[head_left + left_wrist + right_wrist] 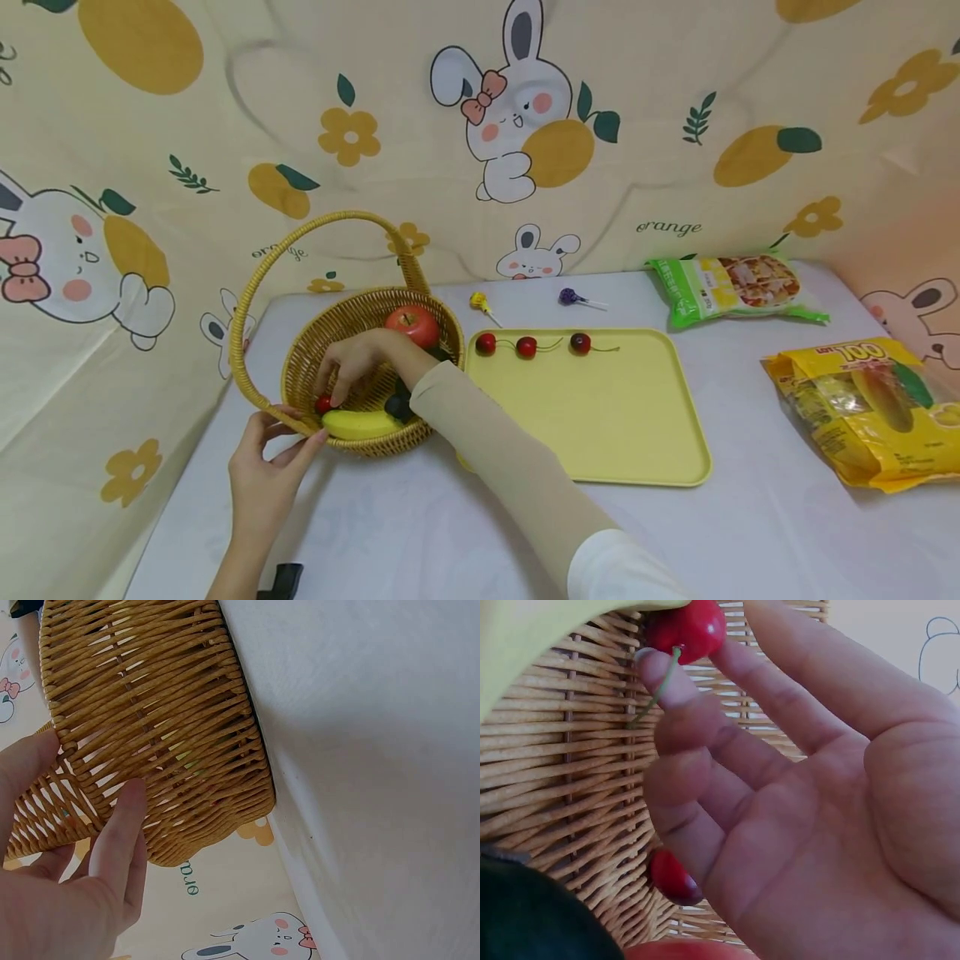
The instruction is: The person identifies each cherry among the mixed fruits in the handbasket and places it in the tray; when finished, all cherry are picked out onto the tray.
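Observation:
A wicker basket [300, 367] with a tall handle stands at the table's left. It holds a red apple [412, 325], a yellow banana [356, 423], a dark fruit [397, 406] and a red cherry [323, 404]. My right hand [333, 396] reaches into it and its fingertips pinch the cherry [686, 626] beside the banana [540, 637]. A second cherry [671, 874] lies below the fingers. My left hand [300, 425] grips the basket's near rim at the handle's foot, thumb and fingers [124, 825] against the woven wall [150, 697].
A yellow tray [600, 433] lies right of the basket, with three cherries [527, 347] along its far edge. Two lollipops [480, 302] lie behind it. A green snack bag [735, 287] and a yellow one [870, 408] sit at the right. Patterned cloth rises behind.

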`<act>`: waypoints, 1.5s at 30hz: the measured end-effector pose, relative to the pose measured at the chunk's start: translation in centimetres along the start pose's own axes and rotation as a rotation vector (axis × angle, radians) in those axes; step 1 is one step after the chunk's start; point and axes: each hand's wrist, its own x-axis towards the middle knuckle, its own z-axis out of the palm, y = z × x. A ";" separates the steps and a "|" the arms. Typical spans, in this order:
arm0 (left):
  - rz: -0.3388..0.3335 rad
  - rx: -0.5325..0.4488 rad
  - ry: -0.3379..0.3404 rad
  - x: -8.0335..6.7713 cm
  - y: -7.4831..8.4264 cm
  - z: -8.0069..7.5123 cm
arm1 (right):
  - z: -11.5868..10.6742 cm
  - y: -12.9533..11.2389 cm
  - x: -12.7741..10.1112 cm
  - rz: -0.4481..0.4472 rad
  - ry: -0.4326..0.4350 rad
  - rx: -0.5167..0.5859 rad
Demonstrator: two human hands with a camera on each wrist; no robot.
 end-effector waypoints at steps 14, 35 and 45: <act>-0.033 0.004 0.004 -0.2 0.1 -0.2 | 0.6 -0.6 0.9 -0.173 0.121 -0.160; -0.031 0.011 0.010 0.0 -0.1 -0.4 | -0.7 -1.9 -1.9 -0.260 0.053 -0.064; -0.013 -0.001 0.006 -0.1 0.1 0.1 | -3.0 3.4 -14.3 -0.422 0.502 -0.080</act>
